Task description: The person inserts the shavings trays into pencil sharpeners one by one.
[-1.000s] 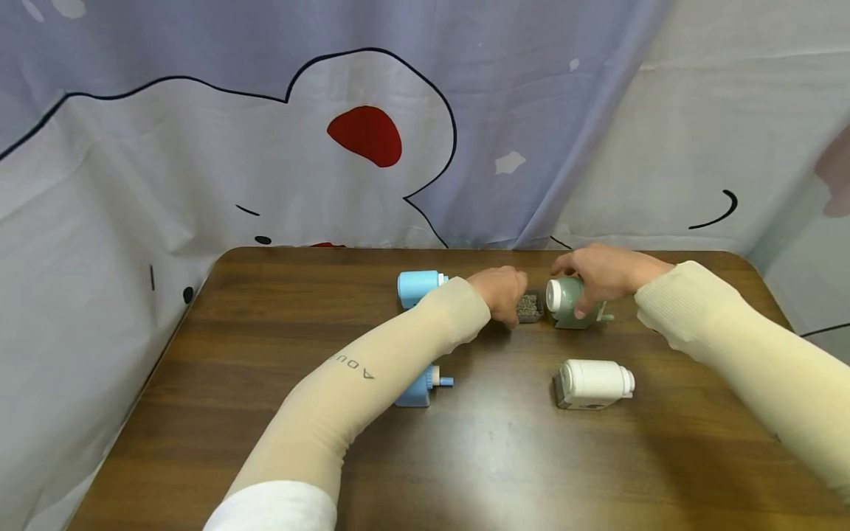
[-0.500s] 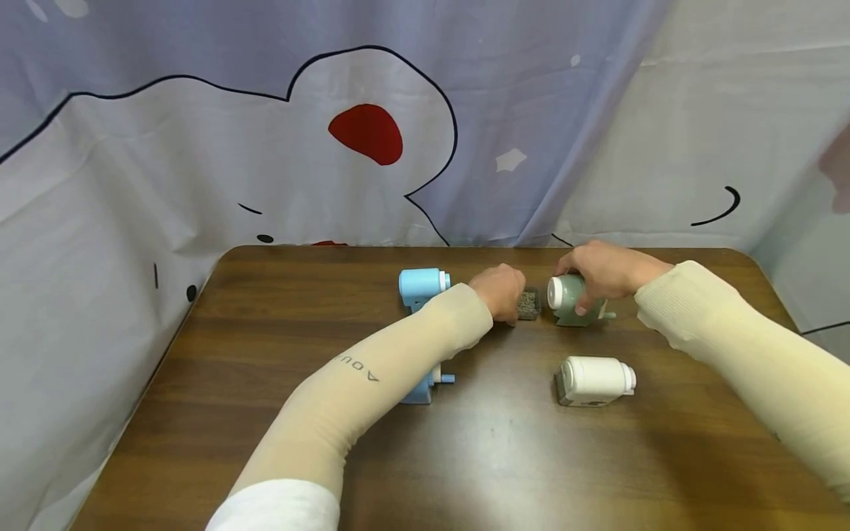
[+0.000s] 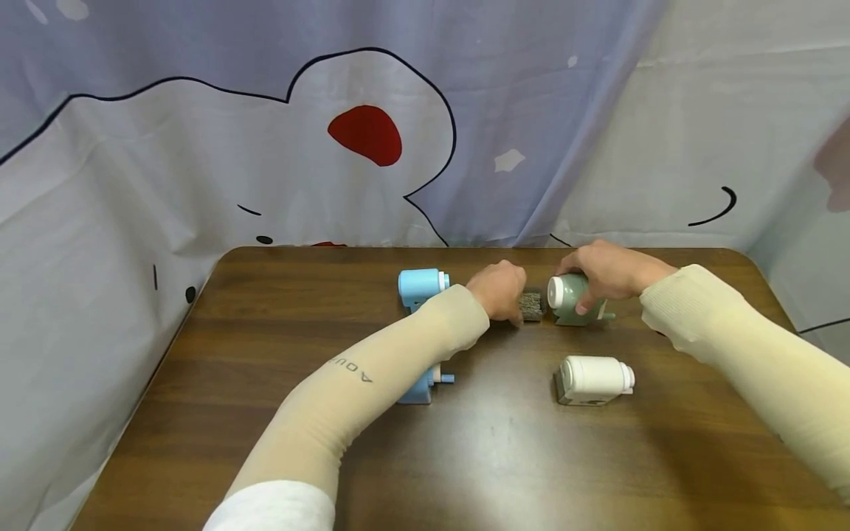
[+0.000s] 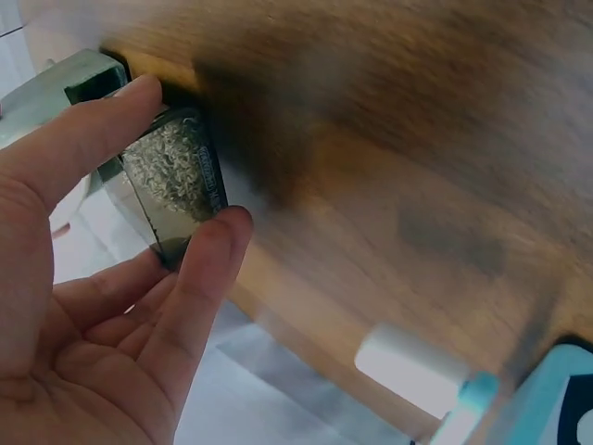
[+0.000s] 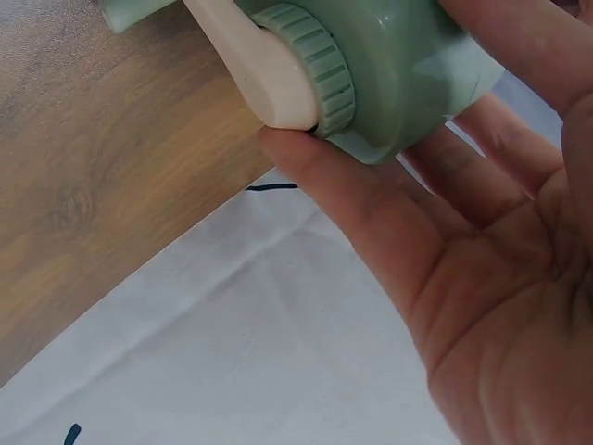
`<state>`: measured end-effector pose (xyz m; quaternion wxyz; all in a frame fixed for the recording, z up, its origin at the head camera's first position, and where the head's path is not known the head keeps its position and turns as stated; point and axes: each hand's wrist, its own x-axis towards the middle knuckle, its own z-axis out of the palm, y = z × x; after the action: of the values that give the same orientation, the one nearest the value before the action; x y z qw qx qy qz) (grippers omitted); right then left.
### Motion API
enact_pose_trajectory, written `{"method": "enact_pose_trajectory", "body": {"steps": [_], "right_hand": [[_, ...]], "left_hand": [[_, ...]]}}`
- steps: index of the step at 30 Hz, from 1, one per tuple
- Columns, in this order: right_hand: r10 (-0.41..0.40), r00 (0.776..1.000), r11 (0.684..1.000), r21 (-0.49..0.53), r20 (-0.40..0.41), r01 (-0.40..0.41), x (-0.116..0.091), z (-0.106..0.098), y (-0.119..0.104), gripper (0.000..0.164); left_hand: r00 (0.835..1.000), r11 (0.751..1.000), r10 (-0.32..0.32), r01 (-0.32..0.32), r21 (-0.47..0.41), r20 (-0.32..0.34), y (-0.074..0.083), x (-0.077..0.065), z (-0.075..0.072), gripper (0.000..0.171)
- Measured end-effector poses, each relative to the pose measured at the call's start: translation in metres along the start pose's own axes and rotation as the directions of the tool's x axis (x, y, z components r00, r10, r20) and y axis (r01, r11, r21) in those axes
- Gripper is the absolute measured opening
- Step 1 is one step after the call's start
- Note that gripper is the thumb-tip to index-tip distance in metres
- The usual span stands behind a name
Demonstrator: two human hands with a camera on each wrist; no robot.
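Observation:
My left hand pinches a small clear drawer full of pencil shavings, thumb on one side and fingers on the other. The drawer is right beside a green crank pencil sharpener, with a dark opening in its body facing the drawer in the left wrist view. My right hand grips this sharpener from above and behind. In the right wrist view its cream crank arm and ribbed green collar show, with a fingertip touching the arm's end.
A white sharpener lies nearer on the wooden table. To the left is a light blue sharpener; another blue one is partly hidden under my left sleeve. A patterned curtain hangs behind the table's far edge.
My right fingers have come down onto the green sharpener. The shavings drawer has shifted slightly right toward it in my left hand, and its visible face has tilted.

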<state>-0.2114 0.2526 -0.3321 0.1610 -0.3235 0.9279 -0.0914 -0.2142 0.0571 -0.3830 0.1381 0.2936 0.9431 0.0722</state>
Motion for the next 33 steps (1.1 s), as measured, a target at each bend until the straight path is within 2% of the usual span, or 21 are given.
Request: {"method": "enact_pose_trajectory", "body": {"steps": [13, 33], "right_hand": [[-0.008, 1.0, 1.0, -0.006, -0.012, 0.008, 0.001, 0.001, 0.0, 0.06], [-0.01, 1.0, 1.0, 0.007, -0.026, 0.01, -0.001, 0.002, 0.001, 0.055]], "left_hand": [[0.999, 1.0, 0.017, -0.016, 0.025, -0.031, 0.012, 0.005, 0.007, 0.035], [0.998, 1.0, -0.026, 0.026, -0.009, -0.059, 0.025, 0.013, 0.013, 0.037]]}}
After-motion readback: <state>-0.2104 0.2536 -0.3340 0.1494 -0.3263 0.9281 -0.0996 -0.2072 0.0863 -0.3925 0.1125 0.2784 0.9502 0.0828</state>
